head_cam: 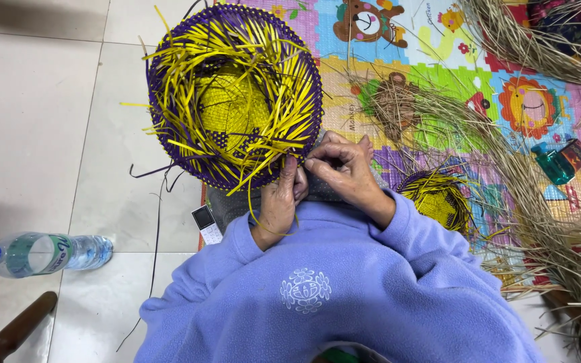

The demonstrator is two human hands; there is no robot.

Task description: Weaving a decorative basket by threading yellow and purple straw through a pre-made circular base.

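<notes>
A round woven basket [233, 97] with a purple rim and many loose yellow strips stands tilted on my lap, its open side facing up at me. My left hand [280, 198] pinches the basket's lower rim, with a yellow strip running down past its fingers. My right hand [344, 168] is bent beside it, fingers closed on the same stretch of rim and strips. Both sleeves are lilac fleece.
A smaller yellow and purple basket [442, 198] lies right of my arm. Dry straw bundles [546, 222] spread over a colourful play mat [425, 74]. A small phone [206, 224] and a plastic water bottle [42, 254] lie on the white tiles at left. A green lighter [559, 161] rests on the mat.
</notes>
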